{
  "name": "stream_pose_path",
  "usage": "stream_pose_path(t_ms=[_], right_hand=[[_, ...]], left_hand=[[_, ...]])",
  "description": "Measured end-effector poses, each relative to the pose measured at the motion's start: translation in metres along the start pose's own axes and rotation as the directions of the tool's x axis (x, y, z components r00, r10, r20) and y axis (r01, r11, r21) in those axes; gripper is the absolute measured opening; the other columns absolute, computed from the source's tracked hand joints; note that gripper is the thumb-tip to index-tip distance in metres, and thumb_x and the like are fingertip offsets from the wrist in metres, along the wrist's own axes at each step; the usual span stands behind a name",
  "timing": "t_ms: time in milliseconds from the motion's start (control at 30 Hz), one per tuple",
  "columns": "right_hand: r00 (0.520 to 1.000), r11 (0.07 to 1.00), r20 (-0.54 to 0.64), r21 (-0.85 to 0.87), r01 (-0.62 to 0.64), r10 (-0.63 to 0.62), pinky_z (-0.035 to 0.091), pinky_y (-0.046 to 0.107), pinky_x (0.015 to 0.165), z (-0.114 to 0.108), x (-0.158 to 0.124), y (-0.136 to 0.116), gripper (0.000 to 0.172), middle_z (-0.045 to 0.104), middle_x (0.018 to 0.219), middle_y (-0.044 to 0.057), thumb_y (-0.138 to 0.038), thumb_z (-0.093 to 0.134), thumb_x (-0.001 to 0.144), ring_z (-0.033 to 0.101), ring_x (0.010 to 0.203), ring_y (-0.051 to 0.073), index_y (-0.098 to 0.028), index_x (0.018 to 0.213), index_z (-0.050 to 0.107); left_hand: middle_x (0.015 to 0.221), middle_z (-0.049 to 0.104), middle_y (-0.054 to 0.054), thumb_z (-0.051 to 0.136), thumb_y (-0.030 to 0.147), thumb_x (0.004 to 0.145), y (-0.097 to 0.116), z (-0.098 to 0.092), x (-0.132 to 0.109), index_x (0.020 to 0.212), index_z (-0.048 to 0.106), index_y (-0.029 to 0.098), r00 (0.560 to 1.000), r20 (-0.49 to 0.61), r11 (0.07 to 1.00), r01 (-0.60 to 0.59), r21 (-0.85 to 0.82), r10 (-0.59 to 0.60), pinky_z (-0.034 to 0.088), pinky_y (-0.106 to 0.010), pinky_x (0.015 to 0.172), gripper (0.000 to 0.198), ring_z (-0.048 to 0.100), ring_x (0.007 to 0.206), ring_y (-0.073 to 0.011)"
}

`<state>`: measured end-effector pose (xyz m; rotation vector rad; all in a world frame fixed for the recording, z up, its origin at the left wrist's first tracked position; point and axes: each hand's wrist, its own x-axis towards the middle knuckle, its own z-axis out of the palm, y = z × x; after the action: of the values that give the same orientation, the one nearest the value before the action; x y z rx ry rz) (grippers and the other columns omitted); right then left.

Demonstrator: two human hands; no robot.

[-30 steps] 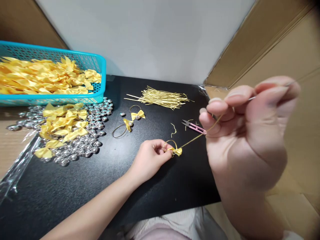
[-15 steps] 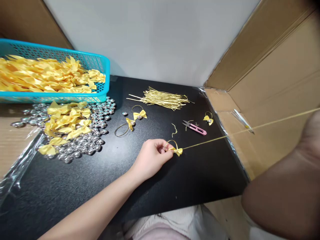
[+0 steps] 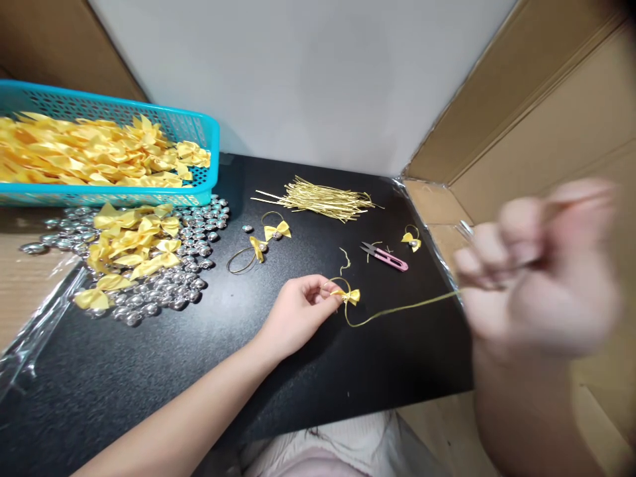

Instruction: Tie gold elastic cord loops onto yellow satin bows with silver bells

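My left hand [image 3: 297,311] rests on the black table [image 3: 149,371] and pinches a small yellow ribbon bow [image 3: 350,295] with a gold cord loop. A gold cord [image 3: 402,309] runs slack from the bow to my right hand [image 3: 536,285], which is raised close to the camera at the right and blurred by motion. Its fingers are closed around a thin needle and the cord's end.
A turquoise basket [image 3: 199,192] of yellow bows stands at the back left. In front of it lie silver beads [image 3: 193,265] and loose bows [image 3: 134,245]. Gold wire pieces [image 3: 322,197], two finished bows with loops [image 3: 263,242], pink snips [image 3: 390,257] and another bow [image 3: 411,238] lie mid-table. Cardboard [image 3: 546,112] walls the right.
My right hand swung out to the right, pulling the cord taut, then came back toward the bow; the cord now hangs slack. The left hand stayed on the bow.
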<state>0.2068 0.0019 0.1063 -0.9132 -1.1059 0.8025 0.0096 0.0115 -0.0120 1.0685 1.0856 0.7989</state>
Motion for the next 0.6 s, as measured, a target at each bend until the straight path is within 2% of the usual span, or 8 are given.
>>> stream_pose_path(t_ms=[33, 67, 133, 200, 300, 400, 500, 600], right_hand=[[0.996, 0.993, 0.051, 0.089, -0.077, 0.072, 0.016, 0.022, 0.036, 0.002, -0.005, 0.010, 0.019, 0.031, 0.054, -0.008, -0.033, 0.071, 0.084, 0.022, 0.040, 0.007, -0.028, 0.078, 0.054], [0.985, 0.976, 0.053, 0.132, -0.171, 0.165, 0.015, 0.021, 0.038, 0.003, -0.011, 0.022, 0.017, 0.029, 0.056, -0.008, -0.033, 0.070, 0.085, 0.020, 0.041, 0.007, -0.028, 0.080, 0.054], [0.961, 0.954, 0.099, 0.135, -0.269, 0.257, 0.015, 0.020, 0.039, 0.002, -0.027, 0.046, 0.017, 0.029, 0.058, -0.008, -0.037, 0.068, 0.085, 0.018, 0.043, 0.006, -0.027, 0.081, 0.055], [0.931, 0.941, 0.152, 0.018, -0.338, 0.332, 0.020, 0.019, 0.042, -0.002, -0.043, 0.064, 0.014, 0.031, 0.058, -0.008, -0.034, 0.067, 0.083, 0.023, 0.045, 0.006, -0.024, 0.082, 0.057], [0.890, 0.900, 0.223, -0.282, -0.332, 0.399, 0.021, 0.019, 0.043, -0.004, -0.062, 0.078, 0.012, 0.030, 0.055, -0.009, -0.025, 0.068, 0.079, 0.025, 0.046, 0.005, -0.019, 0.078, 0.058], [0.899, 0.860, 0.239, -0.456, -0.230, 0.367, 0.019, 0.019, 0.042, 0.003, -0.073, 0.082, 0.007, 0.026, 0.050, -0.010, -0.018, 0.068, 0.074, 0.021, 0.043, 0.004, -0.016, 0.072, 0.061], [0.957, 0.862, 0.167, -0.490, -0.129, 0.238, 0.020, 0.019, 0.040, 0.013, -0.079, 0.083, 0.002, 0.031, 0.048, -0.010, -0.017, 0.067, 0.075, 0.023, 0.042, 0.004, -0.015, 0.076, 0.067], [0.976, 0.875, 0.118, -0.472, -0.106, 0.182, 0.021, 0.019, 0.039, 0.020, -0.082, 0.085, 0.006, 0.038, 0.048, -0.007, -0.018, 0.064, 0.079, 0.026, 0.041, 0.004, -0.015, 0.076, 0.069]], left_hand=[[0.069, 0.067, 0.000, 0.072, 0.030, 0.068, 0.001, 0.000, 0.000, 0.072, 0.066, 0.015, 1.000, -0.003, 1.000, -0.001, -0.024, 0.001, 0.041, -0.023, 0.061, 0.017, 0.057, 0.060, -0.0112], [0.069, 0.067, 0.000, 0.072, 0.030, 0.068, 0.002, 0.000, -0.001, 0.072, 0.066, 0.015, 1.000, -0.003, 0.999, 0.000, -0.041, 0.000, 0.042, -0.023, 0.061, 0.016, 0.057, 0.061, -0.0108], [0.068, 0.065, 0.001, 0.072, 0.029, 0.069, 0.004, 0.001, -0.003, 0.072, 0.066, 0.015, 1.000, -0.003, 0.998, -0.001, -0.055, 0.001, 0.041, -0.022, 0.062, 0.015, 0.056, 0.061, -0.0100], [0.065, 0.063, 0.002, 0.072, 0.030, 0.071, 0.007, 0.002, -0.005, 0.072, 0.065, 0.015, 1.000, -0.002, 0.999, -0.010, -0.053, 0.010, 0.040, -0.021, 0.060, 0.016, 0.053, 0.060, -0.0093], [0.063, 0.060, 0.003, 0.071, 0.030, 0.073, 0.010, 0.003, -0.008, 0.072, 0.065, 0.015, 0.999, -0.008, 0.998, -0.039, -0.050, 0.039, 0.039, -0.020, 0.058, 0.017, 0.051, 0.059, -0.0086], [0.062, 0.059, 0.003, 0.070, 0.030, 0.073, 0.012, 0.003, -0.009, 0.072, 0.065, 0.015, 0.998, -0.013, 0.996, -0.069, -0.063, 0.068, 0.039, -0.020, 0.057, 0.016, 0.050, 0.058, -0.0087], [0.063, 0.061, 0.002, 0.070, 0.031, 0.073, 0.012, 0.003, -0.009, 0.073, 0.065, 0.016, 0.997, -0.016, 0.995, -0.071, -0.063, 0.070, 0.041, -0.021, 0.058, 0.016, 0.052, 0.059, -0.0097], [0.064, 0.063, 0.001, 0.071, 0.033, 0.072, 0.011, 0.004, -0.010, 0.074, 0.065, 0.016, 0.999, -0.017, 0.998, -0.050, -0.045, 0.049, 0.043, -0.022, 0.059, 0.018, 0.054, 0.060, -0.0113]])
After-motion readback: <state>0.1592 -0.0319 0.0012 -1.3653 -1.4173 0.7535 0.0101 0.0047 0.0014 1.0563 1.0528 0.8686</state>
